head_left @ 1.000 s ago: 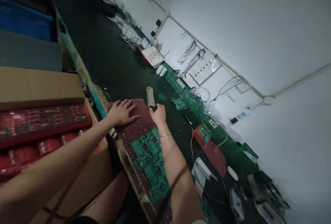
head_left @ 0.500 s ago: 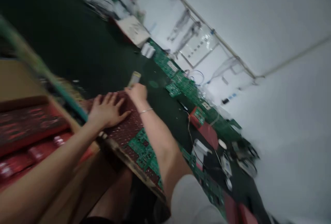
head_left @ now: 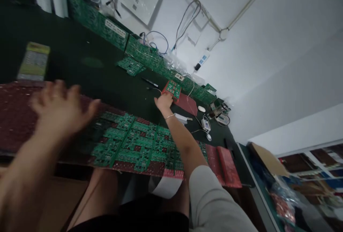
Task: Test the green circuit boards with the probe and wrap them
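Observation:
My left hand [head_left: 61, 109], blurred, is spread over dark red bubble wrap [head_left: 16, 117] at the front left of the table; whether it presses on it I cannot tell. A large panel of green circuit boards [head_left: 134, 139] lies on the wrap to its right. Farther out, my right hand [head_left: 164, 101] reaches to the near edge of a red block [head_left: 166, 86] with a small green circuit board [head_left: 173, 88] on top. Its thumb stands apart from the fingers, and I see nothing held. A yellow and grey box [head_left: 34, 61] lies beyond my left hand.
Upright green boards [head_left: 96, 23] line the wall side. A black pen [head_left: 149, 81] and loose boards [head_left: 130, 65] lie before them. Right of my right hand are a flat red bubble-wrap piece [head_left: 187, 104], a white device [head_left: 182, 118] and cables. Red wrapped packs [head_left: 227, 166] sit at the near right.
My right hand has left the yellow and grey box and moved right to the red block. The view has swung right. My left hand stays spread over the bubble wrap.

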Demonstrator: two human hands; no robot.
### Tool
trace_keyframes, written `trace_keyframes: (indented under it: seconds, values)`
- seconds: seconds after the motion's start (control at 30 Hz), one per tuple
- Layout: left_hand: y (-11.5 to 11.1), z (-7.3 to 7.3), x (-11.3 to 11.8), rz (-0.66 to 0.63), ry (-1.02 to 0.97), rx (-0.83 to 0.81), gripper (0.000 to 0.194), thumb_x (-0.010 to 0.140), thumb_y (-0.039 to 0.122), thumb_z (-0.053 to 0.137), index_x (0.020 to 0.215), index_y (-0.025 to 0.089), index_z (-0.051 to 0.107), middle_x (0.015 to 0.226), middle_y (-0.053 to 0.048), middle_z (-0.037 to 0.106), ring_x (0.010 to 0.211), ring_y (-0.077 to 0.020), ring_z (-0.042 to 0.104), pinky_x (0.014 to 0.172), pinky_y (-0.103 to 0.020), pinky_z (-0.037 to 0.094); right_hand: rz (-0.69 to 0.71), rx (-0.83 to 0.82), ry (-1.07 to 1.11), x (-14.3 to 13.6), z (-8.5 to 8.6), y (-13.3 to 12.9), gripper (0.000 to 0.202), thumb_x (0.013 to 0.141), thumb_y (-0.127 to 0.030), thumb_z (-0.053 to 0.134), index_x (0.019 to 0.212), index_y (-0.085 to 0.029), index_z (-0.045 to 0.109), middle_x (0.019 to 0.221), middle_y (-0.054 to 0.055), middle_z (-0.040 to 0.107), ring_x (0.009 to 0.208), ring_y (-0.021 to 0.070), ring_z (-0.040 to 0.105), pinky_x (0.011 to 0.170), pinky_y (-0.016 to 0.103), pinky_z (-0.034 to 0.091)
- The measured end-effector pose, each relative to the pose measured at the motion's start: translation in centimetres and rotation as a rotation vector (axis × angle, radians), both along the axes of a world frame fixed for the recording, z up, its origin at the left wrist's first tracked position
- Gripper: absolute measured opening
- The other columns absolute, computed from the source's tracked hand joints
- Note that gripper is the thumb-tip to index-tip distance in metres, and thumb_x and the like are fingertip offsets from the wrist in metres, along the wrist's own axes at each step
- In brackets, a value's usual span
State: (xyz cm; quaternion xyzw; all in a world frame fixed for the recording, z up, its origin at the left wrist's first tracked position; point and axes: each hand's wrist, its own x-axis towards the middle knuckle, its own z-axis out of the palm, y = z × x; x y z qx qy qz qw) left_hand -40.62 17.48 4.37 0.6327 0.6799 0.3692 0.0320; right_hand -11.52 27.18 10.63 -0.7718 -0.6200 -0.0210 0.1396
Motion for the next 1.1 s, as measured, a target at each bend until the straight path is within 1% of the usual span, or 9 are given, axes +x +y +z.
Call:
trace_keyframes:
  seconds: [0.13,0.3,0.43,0.57,0.67,0.73,0.87,0.97,1.1]
  values:
    - [1.2,3.5,8.8,-0.208,0.009,-0.044,0.076,0.096,0.052,0.045,0.153,0.002,0.050,0.169,-0.032,0.034,0.155,-0.0496,0.038,0.124,-0.065,0.036,0.072,-0.073,0.227,4.9,0.1,-0.9,0.018,0.102,-0.019,0.061,0.115,-0.010,0.070,0.123,0.020,0.076,0.116,0.0244,0.074,0.106,0.039,0.057]
    - [2.9,6.4,15.9,-0.397,-0.007,-0.051,0.088,0.091,0.053,0.058,0.165,0.010,0.037,0.172,-0.026,0.032,0.138,-0.0417,0.059,0.109,-0.047,0.053,0.581,0.002,0.555,9.7,4.2,-6.9,0.016,0.104,-0.033,0.058,0.109,-0.021,0.069,0.091,-0.002,0.077,0.079,0.0107,0.074,0.081,0.022,0.059]
    - [2.5,9.0,22.2,-0.684,-0.008,-0.095,0.043,0.093,0.040,0.046,0.114,0.016,0.075,0.110,-0.012,0.076,0.099,-0.0271,0.071,0.091,-0.036,0.055,0.711,-0.025,0.517,18.5,8.7,-12.7,0.022,0.090,-0.034,0.079,0.108,-0.021,0.076,0.090,-0.002,0.078,0.083,0.0120,0.072,0.079,0.022,0.058]
    - [0.5,11.2,28.6,-1.022,-0.129,-0.378,0.035,0.091,0.046,0.049,0.098,0.019,0.072,0.063,0.000,0.057,0.056,-0.0159,0.049,0.056,-0.026,0.039,0.373,0.063,0.281,32.2,11.7,-17.2,0.008,0.084,-0.019,0.081,0.092,-0.016,0.077,0.079,-0.002,0.075,0.077,0.0126,0.070,0.083,0.029,0.057]
    - [-2.0,12.0,33.7,-1.191,-0.211,-0.468,0.036,0.091,0.054,0.060,0.087,0.020,0.070,0.056,0.003,0.046,0.049,-0.0126,0.039,0.051,-0.025,0.027,-0.239,0.278,0.059,41.6,13.6,-20.9,0.020,0.084,-0.015,0.081,0.070,-0.015,0.067,0.076,0.006,0.073,0.090,0.0224,0.075,0.095,0.046,0.055]
    - [-4.0,11.9,37.5,-1.230,-0.341,-0.467,0.039,0.095,0.057,0.063,0.081,0.020,0.067,0.053,0.005,0.043,0.047,-0.0108,0.035,0.051,-0.026,0.024,-0.482,0.389,-0.017,45.2,14.3,-23.4,0.011,0.092,-0.018,0.075,0.084,-0.012,0.070,0.090,0.019,0.076,0.106,0.0306,0.076,0.101,0.054,0.051]
    - [-7.8,10.4,44.6,-1.232,-0.781,-0.483,0.043,0.110,0.045,0.051,0.076,0.019,0.057,0.052,0.005,0.045,0.045,-0.0081,0.034,0.052,-0.025,0.026,-0.482,0.426,-0.032,44.1,10.9,-28.4,0.052,0.087,-0.003,0.069,0.137,-0.004,0.054,0.114,0.027,0.074,0.115,0.0318,0.074,0.101,0.049,0.053]
    - [-9.5,8.4,47.8,-1.153,-1.003,-0.524,0.043,0.113,0.036,0.050,0.074,0.019,0.053,0.054,0.005,0.045,0.045,-0.0071,0.035,0.052,-0.025,0.027,-0.243,0.542,0.109,38.7,4.7,-31.7,0.018,0.096,-0.023,0.066,0.112,-0.014,0.064,0.103,0.014,0.075,0.094,0.0235,0.073,0.090,0.040,0.058]
    - [-11.1,6.0,49.8,-1.139,-1.071,-0.471,0.045,0.113,0.039,0.054,0.072,0.018,0.055,0.057,0.005,0.045,0.050,-0.0083,0.039,0.056,-0.026,0.033,0.186,0.187,0.726,32.6,-2.3,-33.7,0.038,0.093,-0.058,0.070,0.096,-0.020,0.073,0.086,0.004,0.075,0.079,0.0176,0.070,0.075,0.030,0.059]
